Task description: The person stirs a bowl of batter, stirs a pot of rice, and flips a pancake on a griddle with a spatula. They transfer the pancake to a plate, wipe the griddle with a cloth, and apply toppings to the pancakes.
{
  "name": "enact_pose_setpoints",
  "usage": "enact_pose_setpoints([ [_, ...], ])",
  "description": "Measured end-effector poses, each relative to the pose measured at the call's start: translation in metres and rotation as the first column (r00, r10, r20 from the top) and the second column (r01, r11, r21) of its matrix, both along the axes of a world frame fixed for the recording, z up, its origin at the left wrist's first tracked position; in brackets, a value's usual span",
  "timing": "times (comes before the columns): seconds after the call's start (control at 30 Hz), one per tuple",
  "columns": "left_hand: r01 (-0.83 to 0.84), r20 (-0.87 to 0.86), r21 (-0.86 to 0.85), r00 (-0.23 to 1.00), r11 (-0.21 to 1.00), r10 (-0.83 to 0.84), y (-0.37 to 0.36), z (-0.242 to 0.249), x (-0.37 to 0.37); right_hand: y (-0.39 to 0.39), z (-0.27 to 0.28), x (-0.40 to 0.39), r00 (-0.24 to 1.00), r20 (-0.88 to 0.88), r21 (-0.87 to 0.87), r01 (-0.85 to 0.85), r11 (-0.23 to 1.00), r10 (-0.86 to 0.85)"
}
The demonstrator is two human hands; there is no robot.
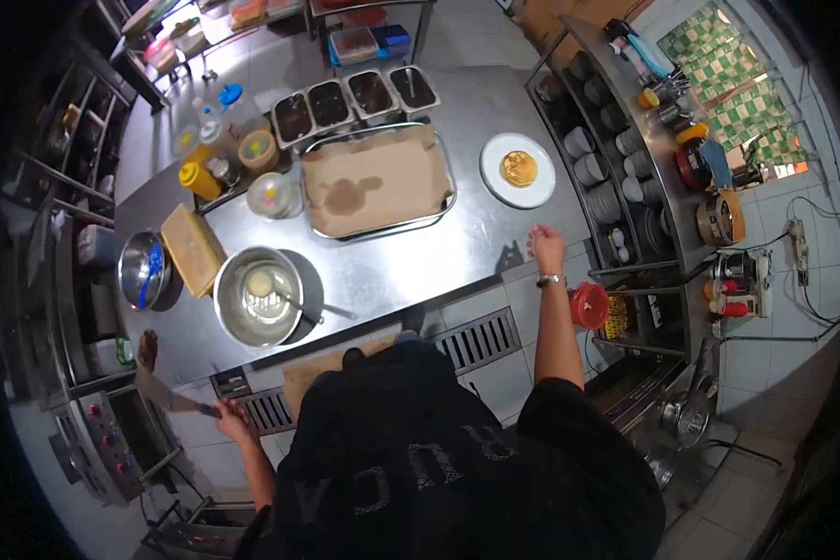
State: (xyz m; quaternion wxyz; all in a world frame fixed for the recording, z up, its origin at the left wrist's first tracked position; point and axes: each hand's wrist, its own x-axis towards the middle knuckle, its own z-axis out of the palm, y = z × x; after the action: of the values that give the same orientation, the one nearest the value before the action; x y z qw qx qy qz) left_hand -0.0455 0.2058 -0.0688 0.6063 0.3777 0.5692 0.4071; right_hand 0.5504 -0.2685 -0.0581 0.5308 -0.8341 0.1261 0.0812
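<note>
Stainless-steel table (476,233) with a golden pancake (520,169) on a white plate (518,198), a right hand (547,245) near it and a spatula (166,395) in the left hand (235,422).
In the head view, the pancake lies on the plate at the table's far right; the right hand is nearer and apart from it, fingers curled, though I cannot tell whether they close on anything. At near left, the left hand's fingers wrap the spatula's dark handle, its blade pointing left. On the table's left, a steel mixing bowl (285,327) holds a ladle (292,303), beside a yellowish rectangular container (194,248). At far centre sits a paper-lined tray (450,173), with four steel pans (373,114) beyond.
</note>
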Motion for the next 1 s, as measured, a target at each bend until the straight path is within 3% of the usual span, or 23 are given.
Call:
enact_pose_setpoints([
  [0.07, -0.058, -0.05, -0.011, 0.997, 0.998, 0.057, -0.02, 0.003, -0.014, -0.012, -0.017, 0.05, 0.998, 0.047, -0.056, 0.049, 0.997, -0.046],
  [0.1, -0.12, -0.173, -0.019, 0.978, 0.993, 0.114, -0.03, 0.006, -0.018, -0.011, -0.023, 0.073, 0.998, 0.041, -0.049, 0.045, 0.998, -0.043],
  [0.13, -0.125, -0.177, -0.012, 0.977, 0.992, 0.121, -0.042, 0.007, -0.021, -0.008, -0.029, 0.097, 0.996, 0.092, -0.142, 0.032, 0.989, -0.019],
  [0.2, -0.293, -0.237, -0.078, 0.934, 0.953, 0.268, -0.076, 0.012, -0.028, -0.001, -0.047, 0.143, 0.993, 0.114, -0.231, 0.0, 0.973, 0.028],
  [0.27, -0.312, -0.235, -0.157, 0.933, 0.937, 0.272, -0.091, 0.003, -0.053, 0.01, -0.058, 0.163, 0.959, 0.246, -0.52, 0.01, 0.854, 0.139],
  [0.3, -0.314, -0.211, -0.237, 0.94, 0.919, 0.267, -0.098, -0.001, -0.06, 0.017, -0.057, 0.166, 0.96, 0.237, -0.518, -0.006, 0.856, 0.15],
  [0.37, -0.303, -0.241, -0.239, 0.939, 0.922, 0.246, -0.118, -0.001, -0.064, 0.033, -0.044, 0.171, 0.972, 0.227, -0.571, 0.077, 0.817, 0.067],
  [0.43, -0.293, -0.277, -0.245, 0.934, 0.924, 0.223, -0.135, 0.009, -0.061, 0.036, -0.047, 0.179, 0.985, 0.169, -0.546, 0.058, 0.836, 0.042],
  [0.5, -0.447, -0.247, -0.341, 0.891, 0.827, 0.38, -0.151, 0.015, -0.053, 0.036, -0.051, 0.183, 0.993, 0.116, -0.521, 0.05, 0.852, 0.012],
  [0.6, -0.36, -0.22, -0.368, 0.929, 0.857, 0.296, -0.162, -0.009, -0.085, 0.037, -0.057, 0.186, 0.995, 0.055, -0.438, 0.097, 0.894, -0.08],
  [0.67, -0.421, -0.242, -0.357, 0.904, 0.834, 0.353, -0.171, 0.006, -0.062, 0.042, -0.049, 0.18, 0.963, -0.086, -0.175, 0.238, 0.955, -0.255],
  [0.7, -0.475, -0.259, -0.345, 0.877, 0.81, 0.404, -0.175, 0.015, -0.047, 0.043, -0.051, 0.177, 0.963, -0.089, -0.178, 0.234, 0.956, -0.253],
  [0.77, -0.462, -0.246, -0.334, 0.884, 0.822, 0.397, -0.18, 0.019, -0.037, 0.042, -0.061, 0.175, 0.935, -0.102, -0.008, 0.339, 0.941, -0.338],
  [0.9, -0.446, -0.283, -0.36, 0.889, 0.82, 0.359, -0.176, 0.012, -0.035, 0.034, -0.098, 0.184, 0.941, 0.027, 0.007, 0.337, 0.941, -0.337],
  [0.97, -0.399, -0.229, -0.365, 0.914, 0.841, 0.334, -0.173, 0.009, -0.038, 0.027, -0.108, 0.191, 0.938, 0.327, -0.342, 0.23, 0.911, -0.114],
  [1.0, -0.348, -0.17, -0.37, 0.937, 0.862, 0.305, -0.172, 0.009, -0.038, 0.027, -0.103, 0.191, 0.939, 0.325, -0.342, 0.23, 0.911, -0.114],
])
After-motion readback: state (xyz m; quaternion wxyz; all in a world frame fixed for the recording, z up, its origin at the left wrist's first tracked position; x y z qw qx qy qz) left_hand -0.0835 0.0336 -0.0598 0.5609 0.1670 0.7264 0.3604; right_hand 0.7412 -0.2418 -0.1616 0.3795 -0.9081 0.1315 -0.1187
